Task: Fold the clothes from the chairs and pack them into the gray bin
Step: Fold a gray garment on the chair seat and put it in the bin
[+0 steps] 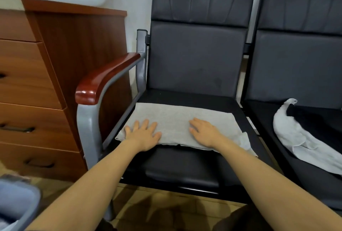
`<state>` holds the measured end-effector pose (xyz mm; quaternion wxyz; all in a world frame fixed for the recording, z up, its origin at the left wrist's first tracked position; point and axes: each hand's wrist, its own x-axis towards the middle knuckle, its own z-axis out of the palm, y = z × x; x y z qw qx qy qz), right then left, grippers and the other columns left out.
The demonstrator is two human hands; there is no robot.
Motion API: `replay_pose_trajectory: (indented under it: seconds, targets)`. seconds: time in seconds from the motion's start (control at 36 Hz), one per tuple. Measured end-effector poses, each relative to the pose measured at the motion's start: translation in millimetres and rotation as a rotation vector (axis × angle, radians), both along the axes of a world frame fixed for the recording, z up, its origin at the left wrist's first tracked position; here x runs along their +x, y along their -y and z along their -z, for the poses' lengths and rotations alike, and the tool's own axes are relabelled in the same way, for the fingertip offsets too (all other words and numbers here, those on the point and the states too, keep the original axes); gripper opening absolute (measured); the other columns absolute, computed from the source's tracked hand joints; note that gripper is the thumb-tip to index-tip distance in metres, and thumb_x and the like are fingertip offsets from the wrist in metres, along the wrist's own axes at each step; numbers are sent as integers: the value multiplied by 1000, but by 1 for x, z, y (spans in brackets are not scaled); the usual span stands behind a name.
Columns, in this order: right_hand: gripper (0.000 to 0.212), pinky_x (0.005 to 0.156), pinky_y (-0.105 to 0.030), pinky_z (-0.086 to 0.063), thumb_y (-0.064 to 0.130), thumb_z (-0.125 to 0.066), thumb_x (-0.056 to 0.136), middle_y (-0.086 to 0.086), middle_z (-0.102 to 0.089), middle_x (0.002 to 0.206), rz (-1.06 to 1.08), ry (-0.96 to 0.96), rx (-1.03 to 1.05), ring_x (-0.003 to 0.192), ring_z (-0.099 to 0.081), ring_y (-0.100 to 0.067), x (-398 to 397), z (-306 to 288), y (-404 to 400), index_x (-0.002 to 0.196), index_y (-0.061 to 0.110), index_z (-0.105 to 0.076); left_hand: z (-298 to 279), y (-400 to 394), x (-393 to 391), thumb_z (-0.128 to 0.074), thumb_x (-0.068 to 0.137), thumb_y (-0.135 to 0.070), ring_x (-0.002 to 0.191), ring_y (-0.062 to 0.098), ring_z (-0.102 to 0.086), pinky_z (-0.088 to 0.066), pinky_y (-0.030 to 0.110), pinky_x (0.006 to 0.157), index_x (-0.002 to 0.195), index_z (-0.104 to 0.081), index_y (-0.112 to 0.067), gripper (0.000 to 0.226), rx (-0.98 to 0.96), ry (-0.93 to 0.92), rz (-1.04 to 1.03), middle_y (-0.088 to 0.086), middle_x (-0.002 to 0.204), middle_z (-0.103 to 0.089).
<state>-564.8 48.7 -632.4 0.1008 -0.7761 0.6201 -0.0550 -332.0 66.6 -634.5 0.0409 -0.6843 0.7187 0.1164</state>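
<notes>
Fingers spread flat, both palms pressing the gray garment (177,119) on the left chair seat (185,164). Left hand (143,134) near its left edge, right hand (204,131) right of centre. Best to smooth outward, tuck the loose right corner, then fold again. Forearms extended, roughly parallel. Gray bin (20,199) lower left; white garment (292,134) waits on next chair.

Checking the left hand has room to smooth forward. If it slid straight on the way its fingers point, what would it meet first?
The left hand lies flat on the folded gray cloth, fingers pointing toward the chair back. It would cross more cloth, then bare black seat, and probably meet the backrest first; depth is uncertain.
</notes>
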Motion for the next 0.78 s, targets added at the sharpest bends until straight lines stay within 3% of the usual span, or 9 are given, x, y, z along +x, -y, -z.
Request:
replay_pose_trajectory:
  seconds: [0.08,0.17,0.33,0.42,0.53,0.58,0.64,0.69,0.78]
  targets:
    - [44,110,-42,-27,38,-27,102,1,-35,151,41,-64,-29,136,-31,-23,-2,5,6,141,21,-41,-2,4,0,-17,96,-57,145,31,6,0,57,112,150,-1,-38,59,22,0,5,-3,159,9]
    - [39,96,-42,-35,34,-28,101,-5,-51,133,110,-92,-121,119,-47,-26,1,1,10,120,15,-57,-6,9,3,-21,96,-57,143,31,-9,-9,56,109,147,-19,-38,55,-5,-51,14,-4,157,-12]
    - [33,81,-36,-34,28,-33,97,-6,-61,108,131,-244,-324,100,-55,-27,8,1,21,99,11,-61,-9,15,0,-32,100,-35,120,32,-39,-32,49,100,118,-52,-19,31,-206,-155,-6,2,125,-48]
    - [31,81,-35,-33,29,-35,97,-4,-61,104,108,-306,-391,97,-54,-27,13,6,24,100,12,-61,-1,22,1,-38,96,-12,114,34,-45,-39,43,92,116,-49,-5,24,-396,-52,-155,13,123,-48]
    - [23,70,-34,-29,25,-48,91,-8,-63,84,20,-267,-514,76,-56,-30,8,19,31,84,8,-63,7,31,4,-40,93,-14,120,34,-40,-35,39,99,127,-43,2,38,-378,20,-367,19,132,-40]
    - [25,66,-34,-36,25,-48,86,-8,-61,73,-8,-232,-553,67,-56,-30,5,21,32,75,8,-62,10,36,6,-39,94,-17,122,36,-37,-31,41,103,129,-40,5,41,-381,-2,-426,20,134,-37]
    - [29,73,-36,-40,30,-42,87,-6,-60,83,-39,-187,-547,77,-58,-28,5,19,33,85,9,-63,11,41,8,-39,95,-18,122,36,-36,-28,42,104,128,-40,2,39,-381,-34,-447,20,134,-37]
    - [36,93,-35,-34,37,-43,94,-3,-55,118,-49,-162,-424,107,-52,-25,5,18,33,118,13,-56,12,43,8,-39,96,-17,122,36,-37,-29,42,103,127,-41,0,35,-376,-45,-429,19,132,-40]
    - [57,115,-33,-11,52,-30,97,3,-22,156,-15,-132,-199,143,-20,-18,2,22,35,148,26,-28,13,44,7,-39,97,-18,120,33,-40,-32,39,100,125,-42,-2,32,-389,-2,-398,18,130,-43]
